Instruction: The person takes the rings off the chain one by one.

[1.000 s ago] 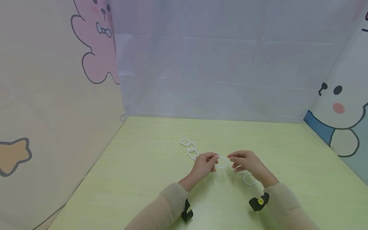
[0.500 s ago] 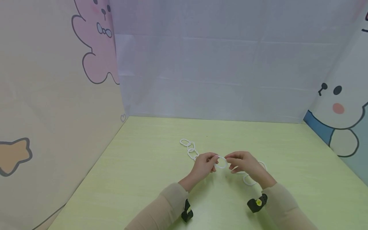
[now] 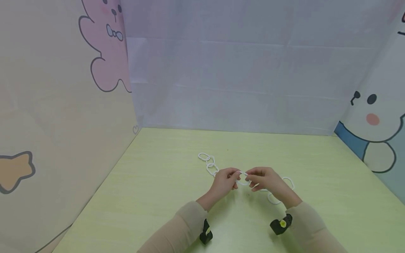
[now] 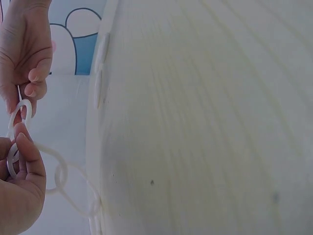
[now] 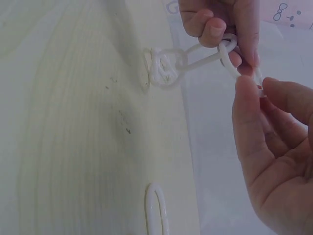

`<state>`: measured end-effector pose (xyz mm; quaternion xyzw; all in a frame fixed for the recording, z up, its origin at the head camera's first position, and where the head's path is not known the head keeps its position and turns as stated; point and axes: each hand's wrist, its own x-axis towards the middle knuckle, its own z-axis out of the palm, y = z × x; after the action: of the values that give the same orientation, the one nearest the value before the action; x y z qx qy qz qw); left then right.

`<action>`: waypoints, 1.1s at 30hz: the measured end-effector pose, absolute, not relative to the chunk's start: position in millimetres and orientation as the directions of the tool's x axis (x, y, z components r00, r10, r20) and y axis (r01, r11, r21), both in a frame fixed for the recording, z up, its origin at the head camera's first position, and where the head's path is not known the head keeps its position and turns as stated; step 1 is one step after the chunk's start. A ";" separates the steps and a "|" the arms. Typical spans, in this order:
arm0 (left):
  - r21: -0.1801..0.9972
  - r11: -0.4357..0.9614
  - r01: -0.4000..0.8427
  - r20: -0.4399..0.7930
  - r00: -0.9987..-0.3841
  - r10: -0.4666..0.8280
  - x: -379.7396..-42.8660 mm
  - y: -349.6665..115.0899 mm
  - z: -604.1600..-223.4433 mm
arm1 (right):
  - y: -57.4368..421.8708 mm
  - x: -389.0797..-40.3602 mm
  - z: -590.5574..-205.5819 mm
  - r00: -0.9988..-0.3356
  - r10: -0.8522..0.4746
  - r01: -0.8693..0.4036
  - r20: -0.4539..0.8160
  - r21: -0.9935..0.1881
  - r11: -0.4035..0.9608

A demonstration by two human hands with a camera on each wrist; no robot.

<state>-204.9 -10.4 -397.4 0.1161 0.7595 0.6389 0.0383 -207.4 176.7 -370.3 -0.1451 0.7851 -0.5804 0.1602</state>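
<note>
My left hand (image 3: pixel 225 180) pinches a white plastic chain link (image 5: pixel 228 64) between thumb and fingers, above the table. From that hand a white chain (image 3: pixel 210 164) of several joined links runs down and away to the left onto the table. My right hand (image 3: pixel 265 181) pinches the opposite side of the same link with thumb and forefinger; the right wrist view shows the fingertips closed on it. The hands face each other, the link spanning the small gap. Fingers partly hide the place where the link meets the chain.
Loose white links (image 3: pixel 274 203) lie on the pale yellow-green table (image 3: pixel 158 196) beneath and beside the right forearm, partly covered by it. Printed cloth walls (image 3: pixel 240 77) stand behind and at both sides. A black camera sits on each wrist, the right one (image 3: pixel 280 225) low over the table.
My right hand has moved left to the held link and now pinches it; a second ago it was apart. A loose link beside the right wrist has come into view. The left hand stays put.
</note>
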 end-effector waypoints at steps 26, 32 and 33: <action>0.980 0.189 0.057 0.016 -0.977 0.213 -204.1 -20.2 -404.1 | 175.0 -207.3 -362.3 -0.935 -0.345 -0.012 -0.084 -0.963 0.268; 0.976 0.195 0.102 0.059 -0.975 0.215 -204.5 -20.4 -405.4 | 176.5 -207.5 -361.0 -0.940 -0.332 -0.019 -0.075 -0.962 0.271; 0.974 0.197 0.109 0.065 -0.974 0.219 -204.7 -20.3 -405.4 | 176.8 -207.6 -360.9 -0.942 -0.328 -0.019 -0.073 -0.963 0.269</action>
<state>-204.7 -20.3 -405.4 0.1063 0.7723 0.6247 0.0439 -207.6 176.8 -360.9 -0.1105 0.7859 -0.5945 0.1298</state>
